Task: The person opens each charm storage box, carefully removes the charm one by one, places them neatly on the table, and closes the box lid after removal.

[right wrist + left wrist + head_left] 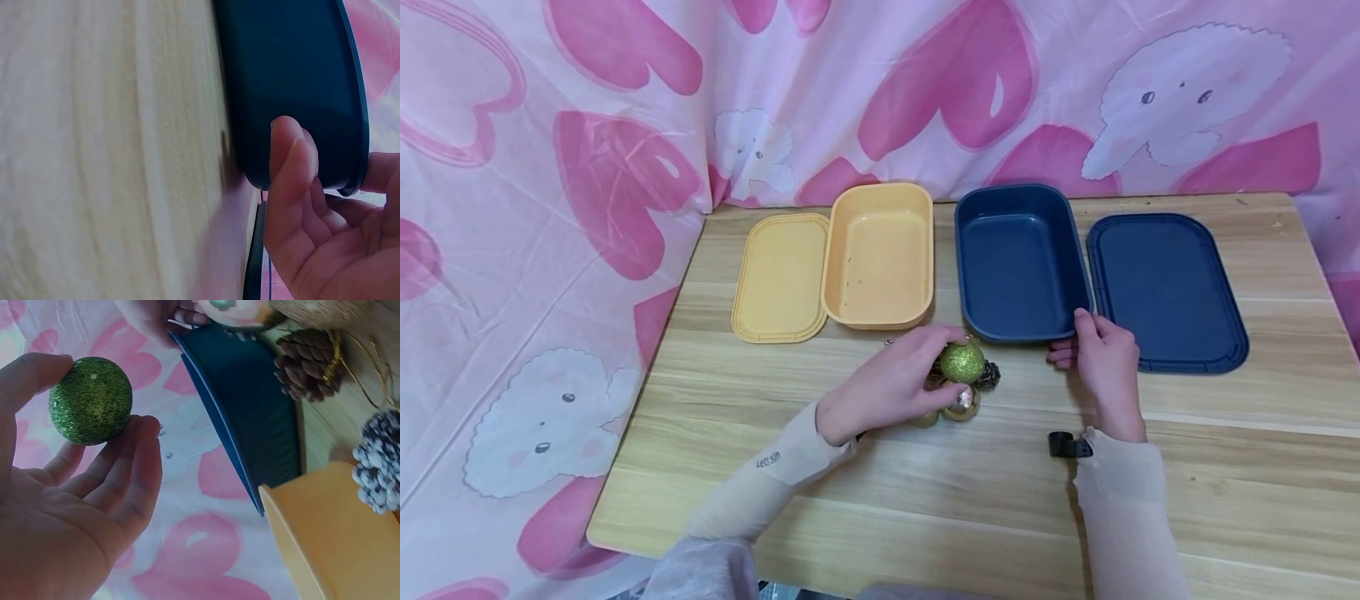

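A glittery green ball ornament [91, 400] is pinched between the thumb and fingers of my left hand [898, 375], raised above the table. Under and beside that hand lie a gold ball ornament [962, 403] and pine cones, partly hidden in the head view; the left wrist view shows a brown pine cone [309, 364] with gold string and a white-tipped one [379, 461]. My right hand [1107, 367] grips the near right corner of the dark blue box [1022, 262], thumb over the rim and fingers against the outside wall.
Left of the blue box stands a yellow box [880, 250] with a few dark specks inside. A yellow lid [781, 279] lies at its left, and a blue lid [1168, 292] lies right of the blue box. A pink patterned curtain [947, 75] hangs behind the wooden table [1247, 467].
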`<state>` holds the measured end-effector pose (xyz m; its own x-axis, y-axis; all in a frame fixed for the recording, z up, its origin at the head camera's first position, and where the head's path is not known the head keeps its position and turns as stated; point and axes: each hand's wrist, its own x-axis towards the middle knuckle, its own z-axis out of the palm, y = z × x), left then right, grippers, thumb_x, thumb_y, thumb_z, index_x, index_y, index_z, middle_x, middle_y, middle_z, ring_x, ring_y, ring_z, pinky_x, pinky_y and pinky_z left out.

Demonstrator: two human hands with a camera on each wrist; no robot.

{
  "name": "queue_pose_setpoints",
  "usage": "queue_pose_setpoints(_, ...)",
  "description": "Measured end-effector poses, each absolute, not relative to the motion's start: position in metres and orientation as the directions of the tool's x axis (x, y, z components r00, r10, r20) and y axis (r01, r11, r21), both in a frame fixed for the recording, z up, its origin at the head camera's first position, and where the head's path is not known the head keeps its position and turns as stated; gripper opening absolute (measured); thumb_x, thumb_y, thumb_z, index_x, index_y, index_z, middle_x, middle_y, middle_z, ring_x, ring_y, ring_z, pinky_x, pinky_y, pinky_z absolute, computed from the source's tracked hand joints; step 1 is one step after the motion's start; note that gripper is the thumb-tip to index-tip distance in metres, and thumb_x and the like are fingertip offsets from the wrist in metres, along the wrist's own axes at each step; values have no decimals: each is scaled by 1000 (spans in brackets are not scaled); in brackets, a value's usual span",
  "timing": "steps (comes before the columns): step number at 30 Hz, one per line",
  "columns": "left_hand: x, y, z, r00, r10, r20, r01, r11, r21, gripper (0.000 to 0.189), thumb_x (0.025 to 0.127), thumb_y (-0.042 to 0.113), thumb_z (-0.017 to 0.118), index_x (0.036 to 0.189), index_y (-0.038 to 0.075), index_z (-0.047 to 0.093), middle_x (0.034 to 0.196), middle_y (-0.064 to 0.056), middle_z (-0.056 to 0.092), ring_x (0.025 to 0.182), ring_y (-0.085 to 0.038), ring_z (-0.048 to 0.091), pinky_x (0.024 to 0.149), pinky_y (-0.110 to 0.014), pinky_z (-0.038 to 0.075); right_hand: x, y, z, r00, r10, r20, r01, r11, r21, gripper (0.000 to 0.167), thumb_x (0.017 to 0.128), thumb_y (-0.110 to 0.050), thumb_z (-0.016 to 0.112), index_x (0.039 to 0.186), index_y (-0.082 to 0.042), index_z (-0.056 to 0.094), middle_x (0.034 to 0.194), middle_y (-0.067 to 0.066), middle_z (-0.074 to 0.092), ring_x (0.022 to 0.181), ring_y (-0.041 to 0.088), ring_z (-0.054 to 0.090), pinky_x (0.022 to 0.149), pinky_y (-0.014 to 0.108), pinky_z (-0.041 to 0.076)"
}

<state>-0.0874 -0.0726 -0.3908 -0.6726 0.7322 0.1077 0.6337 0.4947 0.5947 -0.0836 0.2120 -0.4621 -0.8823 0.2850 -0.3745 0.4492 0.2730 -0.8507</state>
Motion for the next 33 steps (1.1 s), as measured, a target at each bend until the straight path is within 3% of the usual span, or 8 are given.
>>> queue_pose_setpoints(9,-81,-64,-394,-656,740,151,666,473,577,42,86,26,71,120,10,53,124,-6,58,117,-15,54,103,-25,43,-84,212,-462,-878,291,-379,456,275,-846,56,101,-49,36,112,0,61,66,-16,70,63,8,71,63,19,57)
queue_pose_setpoints(14,-79,-62,-394,-677,722,142,653,501,568,46,83,27,74,121,11,53,125,-4,60,119,-16,54,105,-27,42,-83,212,-462,-881,287,-375,452,280,-847,57,101,-50,36,111,0,61,66,-16,70,63,8,71,62,19,56)
queue_pose_setpoints(25,-75,-54,-401,-653,738,170,682,476,556,46,81,28,76,118,12,54,117,-3,63,110,-14,58,98,-27,47,-84,211,-463,-881,301,-364,448,287,-847,58,101,-51,36,111,1,61,65,-16,70,63,9,71,61,21,57)
queue_pose_setpoints(33,-70,-50,-408,-654,744,139,678,493,546,50,82,31,75,122,13,54,120,-2,59,111,-14,57,95,-26,48,-83,211,-464,-891,288,-350,428,281,-859,57,101,-50,36,110,1,61,65,-16,70,61,8,71,60,23,57)
